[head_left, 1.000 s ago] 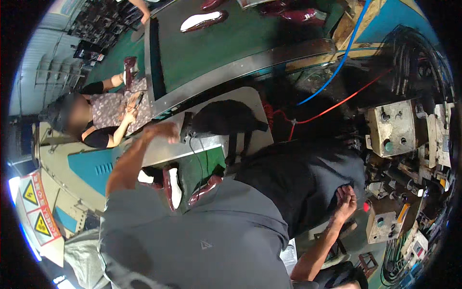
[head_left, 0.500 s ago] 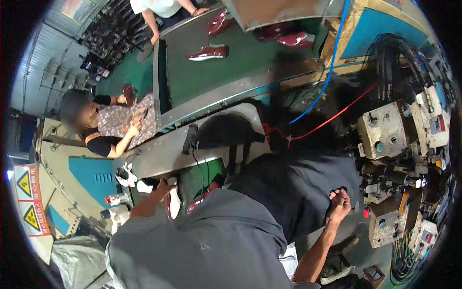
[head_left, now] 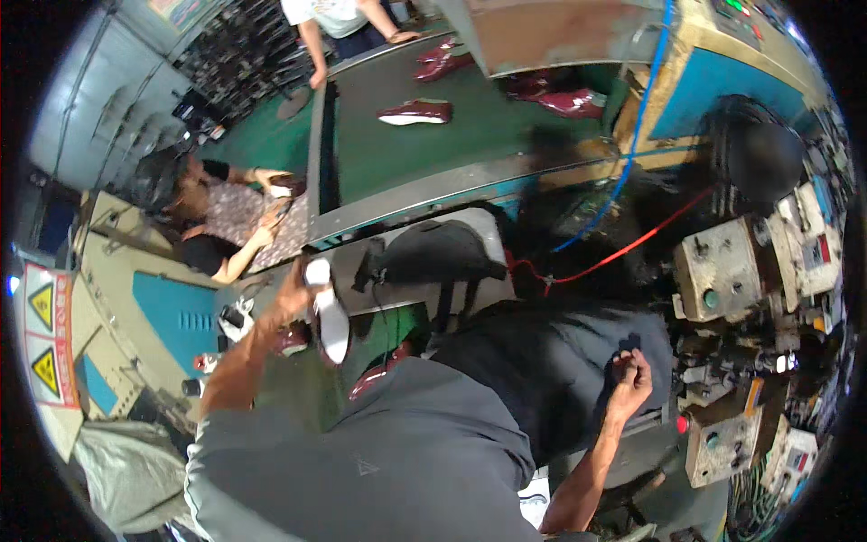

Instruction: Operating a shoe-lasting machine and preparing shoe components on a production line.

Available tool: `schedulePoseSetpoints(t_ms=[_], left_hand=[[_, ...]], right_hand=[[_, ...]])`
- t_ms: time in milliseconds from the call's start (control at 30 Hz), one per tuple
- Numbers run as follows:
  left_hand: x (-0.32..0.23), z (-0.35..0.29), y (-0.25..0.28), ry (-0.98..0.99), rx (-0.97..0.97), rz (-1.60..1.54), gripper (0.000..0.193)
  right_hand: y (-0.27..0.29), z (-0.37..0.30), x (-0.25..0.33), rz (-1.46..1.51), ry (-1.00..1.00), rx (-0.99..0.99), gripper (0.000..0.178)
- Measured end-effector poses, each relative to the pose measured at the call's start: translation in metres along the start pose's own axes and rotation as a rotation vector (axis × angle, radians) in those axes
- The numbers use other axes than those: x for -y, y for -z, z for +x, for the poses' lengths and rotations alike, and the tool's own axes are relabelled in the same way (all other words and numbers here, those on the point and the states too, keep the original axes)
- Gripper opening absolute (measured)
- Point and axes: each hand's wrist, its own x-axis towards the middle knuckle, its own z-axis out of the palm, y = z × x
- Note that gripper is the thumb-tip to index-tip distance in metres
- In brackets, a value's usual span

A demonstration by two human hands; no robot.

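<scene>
My left hand grips a shoe by its heel end, the white sole turned up toward me. It hangs over a green surface in front of my lap, where two dark red shoes lie, one under the held shoe and one nearer my body. On my black trousers, my right hand rests curled into a loose fist with nothing in it.
A black bag lies on a grey table just beyond. Behind it runs a green conveyor carrying dark red shoes. A seated person works at left, another stands at the top. Grey machine boxes crowd the right.
My left arm dropped from the grey table to the shoes by my lap, then rose holding the white-soled shoe. My right hand stayed on my thigh.
</scene>
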Motion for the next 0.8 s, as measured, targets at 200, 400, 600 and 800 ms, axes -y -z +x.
schedulePoseSetpoints(t_ms=[200,400,600,800], left_hand=[[-0.285,0.007,-0.062,-0.261,0.193,-0.136,0.099],[-0.396,0.001,-0.269,-0.415,0.793,-0.428,0.056],[-0.434,-0.051,-0.473,-1.364,0.748,-0.069,0.018],[-0.379,-0.116,-0.609,-1.321,1.119,0.121,0.017]], right_hand=[[-0.17,-0.069,0.13,-0.2,0.251,0.697,0.058],[-0.187,-0.072,0.139,0.398,-0.002,0.65,0.099],[-0.039,-0.1,0.115,0.539,-0.352,0.192,0.087],[0.001,-0.178,0.131,-0.638,-0.003,-0.427,0.116]])
